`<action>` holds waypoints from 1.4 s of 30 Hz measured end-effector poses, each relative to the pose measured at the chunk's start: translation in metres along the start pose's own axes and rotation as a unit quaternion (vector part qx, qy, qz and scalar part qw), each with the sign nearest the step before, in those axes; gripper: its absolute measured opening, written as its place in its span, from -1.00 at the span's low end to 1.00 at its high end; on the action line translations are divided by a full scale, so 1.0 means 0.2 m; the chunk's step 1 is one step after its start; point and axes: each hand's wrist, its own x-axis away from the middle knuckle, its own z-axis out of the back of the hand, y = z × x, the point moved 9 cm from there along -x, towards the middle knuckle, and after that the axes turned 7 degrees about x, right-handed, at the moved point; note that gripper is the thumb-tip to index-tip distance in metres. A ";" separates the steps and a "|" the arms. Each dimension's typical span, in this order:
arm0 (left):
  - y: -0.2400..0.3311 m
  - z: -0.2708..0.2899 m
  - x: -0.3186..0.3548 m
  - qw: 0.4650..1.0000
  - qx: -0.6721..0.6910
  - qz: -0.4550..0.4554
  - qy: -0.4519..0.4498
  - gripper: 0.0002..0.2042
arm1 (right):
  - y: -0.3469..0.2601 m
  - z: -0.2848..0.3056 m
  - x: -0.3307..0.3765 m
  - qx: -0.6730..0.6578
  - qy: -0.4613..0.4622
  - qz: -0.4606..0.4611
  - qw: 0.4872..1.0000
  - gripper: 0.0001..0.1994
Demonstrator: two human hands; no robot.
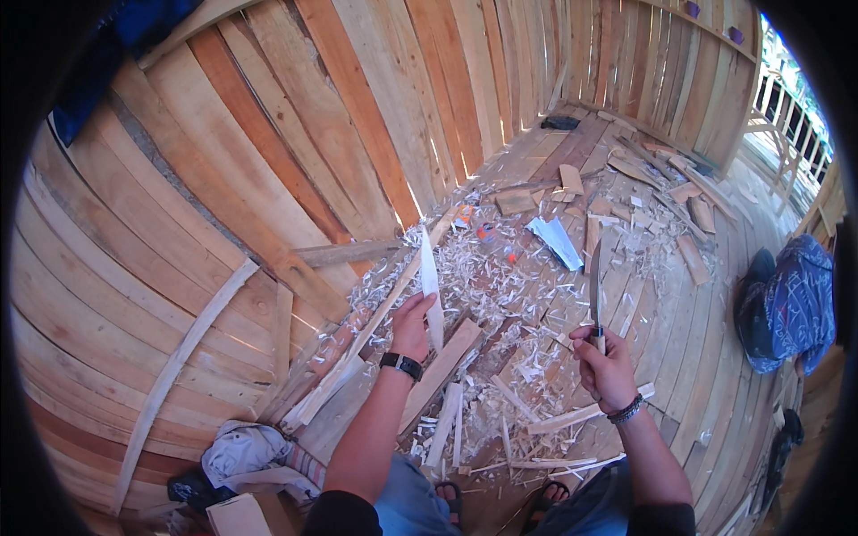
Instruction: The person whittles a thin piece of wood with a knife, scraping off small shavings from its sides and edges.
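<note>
My left hand (412, 328), with a black watch at the wrist, is closed round a thin, pale piece of wood (431, 277) that tapers to a point at its upper end. In my right hand (605, 362) is the dark handle of a long knife (595, 288), its narrow blade pointing up and away from me. Knife and wood are well apart. Below and between my hands, curled wood shavings (527, 348) cover the floor. A thick board (444, 368) lies just below the left hand.
Plank walls (340, 134) rise at left and far. Offcuts (684, 192) litter the far right floor near a bright doorway (786, 116). A blue-white wrapper (556, 241) lies among the shavings. A patterned blue cloth bundle (791, 299) is at right; grey cloth (246, 454) at lower left.
</note>
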 end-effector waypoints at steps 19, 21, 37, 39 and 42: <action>0.03 -0.06 0.07 0.999 0.009 0.009 -0.032 -0.81 | 0.01 -0.01 0.01 0.139 -0.010 0.008 0.990 -0.78; 0.02 -0.12 0.10 0.998 0.018 0.008 -0.062 -0.83 | 0.02 0.01 -0.01 0.191 -0.005 0.033 0.981 -0.75; 0.12 -0.76 0.96 0.949 -0.051 0.014 -0.312 -0.71 | -0.34 -0.15 0.27 0.467 -0.003 0.347 0.813 -0.82; 0.18 -0.77 1.01 0.942 -0.154 -0.037 -0.295 -0.75 | -0.37 -0.17 0.30 0.477 0.005 0.361 0.802 -0.82; 0.22 -0.77 1.04 0.915 -0.266 -0.120 -0.279 -0.74 | -0.40 -0.15 0.31 0.465 0.039 0.362 0.807 -0.82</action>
